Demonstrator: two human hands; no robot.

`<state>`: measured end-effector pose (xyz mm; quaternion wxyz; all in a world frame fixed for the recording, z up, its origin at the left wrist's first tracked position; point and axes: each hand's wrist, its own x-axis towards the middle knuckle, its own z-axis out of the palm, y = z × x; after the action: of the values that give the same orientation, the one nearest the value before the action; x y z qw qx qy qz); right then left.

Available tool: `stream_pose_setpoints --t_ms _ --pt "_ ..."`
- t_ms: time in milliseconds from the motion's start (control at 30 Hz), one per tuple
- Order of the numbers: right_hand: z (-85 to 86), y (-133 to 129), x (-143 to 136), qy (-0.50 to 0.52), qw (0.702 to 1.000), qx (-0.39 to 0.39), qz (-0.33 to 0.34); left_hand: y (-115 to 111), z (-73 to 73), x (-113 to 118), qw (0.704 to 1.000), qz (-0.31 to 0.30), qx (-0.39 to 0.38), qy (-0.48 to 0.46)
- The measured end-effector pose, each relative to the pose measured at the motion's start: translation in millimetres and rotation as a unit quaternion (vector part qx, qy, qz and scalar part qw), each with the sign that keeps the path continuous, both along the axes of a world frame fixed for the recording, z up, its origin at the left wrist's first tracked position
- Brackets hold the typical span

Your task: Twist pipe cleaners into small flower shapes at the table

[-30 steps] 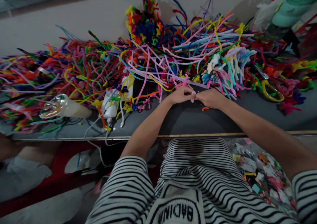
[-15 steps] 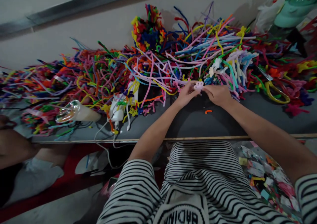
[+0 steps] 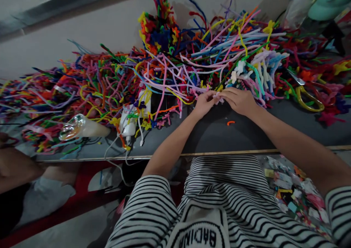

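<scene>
Between my fingertips is a small pale pink pipe cleaner flower (image 3: 217, 97), partly covered by the fingers. My left hand (image 3: 205, 102) pinches it from the left, and my right hand (image 3: 238, 100) closes on it from the right, its fingers bent over the top. Both hands are just above the near edge of a large heap of coloured pipe cleaners (image 3: 170, 72). A short orange pipe cleaner piece (image 3: 231, 123) lies on the dark table (image 3: 208, 138) below my right hand.
Scissors with yellow handles (image 3: 309, 100) lie to the right. On the left are a white power adapter (image 3: 128, 121) with cables and a clear-topped cup (image 3: 85, 126) on its side. Another person's arm (image 3: 19, 167) shows at far left. Scraps (image 3: 296, 193) fill the floor at lower right.
My right hand has shifted left and over the flower, hiding more of it. My left hand still pinches it. The whole view has tilted slightly.
</scene>
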<state>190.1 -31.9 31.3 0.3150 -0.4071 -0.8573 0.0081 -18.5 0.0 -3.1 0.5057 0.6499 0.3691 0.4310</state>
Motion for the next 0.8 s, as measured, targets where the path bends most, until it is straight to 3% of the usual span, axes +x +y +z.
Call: stream_pose_setpoints --t_ms 367,633,800 --pt "-10.2 7.8 4.0 0.036 0.999 -0.012 -0.008 3.8 -1.2 5.9 0.998 0.051 -0.011 -0.027" --pt "-6.4 5.1 -0.3 -0.045 0.998 -0.013 -0.052 4.7 -5.2 5.2 0.999 0.048 0.016 0.014" --pt "-4.3 5.4 1.6 -0.123 0.991 -0.018 -0.052 1.7 -2.5 3.6 0.993 0.050 0.062 0.092"
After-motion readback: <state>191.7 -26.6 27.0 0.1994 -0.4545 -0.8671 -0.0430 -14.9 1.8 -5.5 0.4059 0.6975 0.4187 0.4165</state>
